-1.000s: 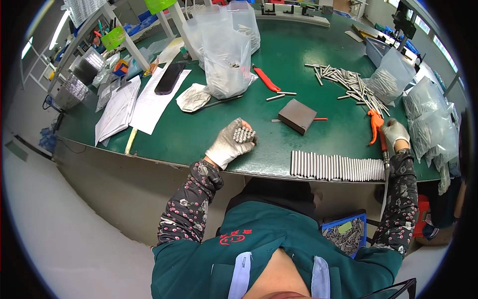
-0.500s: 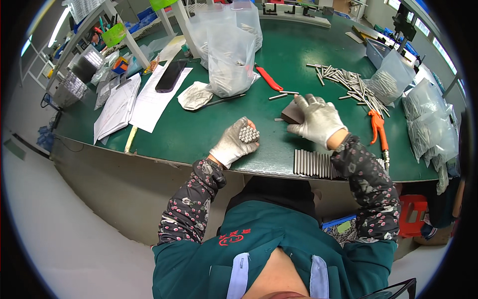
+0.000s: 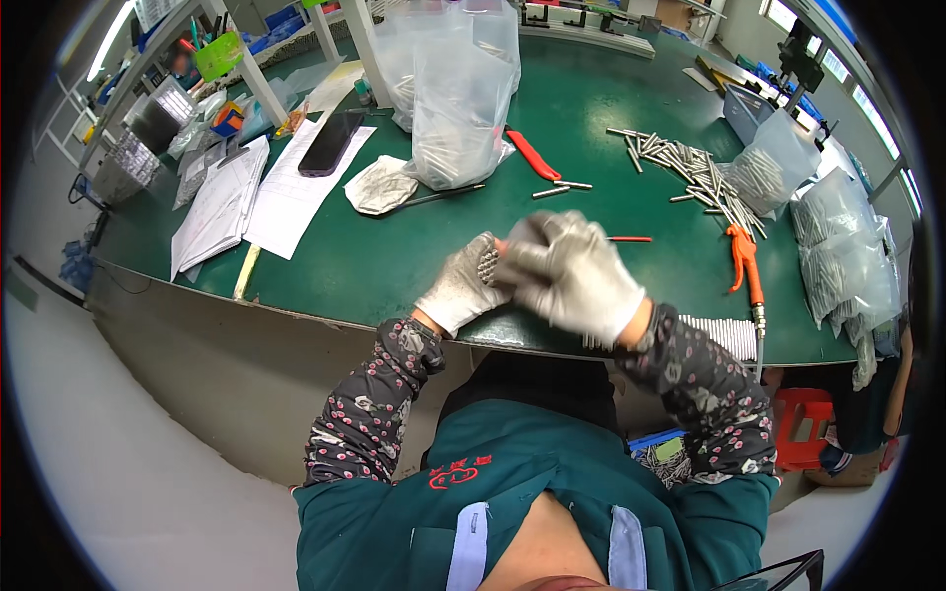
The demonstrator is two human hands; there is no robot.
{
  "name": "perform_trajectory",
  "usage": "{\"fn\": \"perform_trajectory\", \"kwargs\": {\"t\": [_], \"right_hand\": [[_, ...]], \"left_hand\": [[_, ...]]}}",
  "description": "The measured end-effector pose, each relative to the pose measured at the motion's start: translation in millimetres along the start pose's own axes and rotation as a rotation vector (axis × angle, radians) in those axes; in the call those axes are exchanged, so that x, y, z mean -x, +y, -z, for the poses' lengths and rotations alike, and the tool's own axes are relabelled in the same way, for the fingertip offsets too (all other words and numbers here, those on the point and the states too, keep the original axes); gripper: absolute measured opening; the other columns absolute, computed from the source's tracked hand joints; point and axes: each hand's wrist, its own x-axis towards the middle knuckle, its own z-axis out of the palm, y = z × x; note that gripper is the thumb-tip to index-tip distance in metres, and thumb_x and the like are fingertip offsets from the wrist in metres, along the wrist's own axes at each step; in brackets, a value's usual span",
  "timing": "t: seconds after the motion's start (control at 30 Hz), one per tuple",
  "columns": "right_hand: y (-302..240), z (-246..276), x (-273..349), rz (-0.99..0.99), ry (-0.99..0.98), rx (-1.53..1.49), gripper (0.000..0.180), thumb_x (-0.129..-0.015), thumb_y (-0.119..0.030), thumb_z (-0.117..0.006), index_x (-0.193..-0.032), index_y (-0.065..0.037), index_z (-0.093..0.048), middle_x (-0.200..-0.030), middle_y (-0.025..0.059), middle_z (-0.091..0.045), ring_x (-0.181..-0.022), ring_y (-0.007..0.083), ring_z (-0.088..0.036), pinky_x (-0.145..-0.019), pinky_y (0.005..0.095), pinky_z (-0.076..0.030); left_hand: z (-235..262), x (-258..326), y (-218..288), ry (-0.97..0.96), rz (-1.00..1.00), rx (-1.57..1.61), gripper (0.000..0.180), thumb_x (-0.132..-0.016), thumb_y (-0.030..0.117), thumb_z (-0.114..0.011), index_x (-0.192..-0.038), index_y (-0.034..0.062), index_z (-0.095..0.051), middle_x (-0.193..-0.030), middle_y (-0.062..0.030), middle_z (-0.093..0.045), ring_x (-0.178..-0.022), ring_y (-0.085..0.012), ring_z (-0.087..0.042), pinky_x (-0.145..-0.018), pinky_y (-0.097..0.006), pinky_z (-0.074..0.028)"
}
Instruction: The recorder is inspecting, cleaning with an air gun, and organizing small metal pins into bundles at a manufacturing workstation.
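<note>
Bundle of short metal pins (image 3: 486, 264) held end-up in gloved left hand (image 3: 461, 293), fingers wrapped round it, above near bench (image 3: 394, 251) edge. Likely stiff, smooth, heavy for size; prone to slipping loose, best gripped round the middle. Right hand (image 3: 572, 276) blurred against bundle; fingers' state unclear. Loose pins (image 3: 690, 172) far right, orange tool (image 3: 745, 261) right.

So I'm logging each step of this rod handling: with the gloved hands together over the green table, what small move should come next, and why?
Probably steady the right gloved hand and close its fingers on the bundle of short grey metal rods that the left gloved hand grips end-up. The right hand is blurred against the bundle, so its grip can't be told; the rods sit above the green table, near its front edge.
</note>
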Motion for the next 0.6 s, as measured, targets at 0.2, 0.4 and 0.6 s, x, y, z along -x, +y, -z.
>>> {"fn": "perform_trajectory", "kwargs": {"t": [0.2,0.4,0.6], "right_hand": [[1.0,-0.8,1.2,0.062,0.063,0.021,0.018,-0.074,-0.028,-0.063,-0.085,-0.015,-0.066,-0.087,0.0112,-0.058,-0.080,0.0306,-0.056,-0.066,0.0407,-0.043],[12.0,0.7,0.5,-0.187,0.091,0.029,0.022,-0.073,-0.028,-0.062,-0.091,-0.015,-0.066,-0.089,0.0097,-0.058,-0.090,0.0311,-0.053,-0.076,0.0419,-0.043],[43.4,-4.8,10.3,-0.427,-0.129,0.290,0.025,-0.074,-0.033,-0.061,-0.092,-0.016,-0.064,-0.098,0.0122,-0.057,-0.095,0.0287,-0.052,-0.079,0.0416,-0.042]], "left_hand": [[-0.3,-1.7,-10.5,-0.033,0.071,-0.003,0.038,-0.066,0.004,-0.070,-0.097,0.0030,-0.048,-0.082,-0.0026,-0.058,-0.078,-0.0086,-0.057,-0.070,-0.025,-0.048],[1.3,0.1,-0.6,-0.071,0.083,-0.168,0.039,-0.065,0.000,-0.072,-0.097,0.0041,-0.048,-0.083,-0.0005,-0.055,-0.076,-0.0073,-0.053,-0.069,-0.022,-0.046],[4.2,-4.3,-4.7,-0.060,0.105,-0.016,0.035,-0.064,0.004,-0.071,-0.092,0.0049,-0.050,-0.079,0.0000,-0.054,-0.074,-0.0079,-0.052,-0.069,-0.023,-0.045]]}}
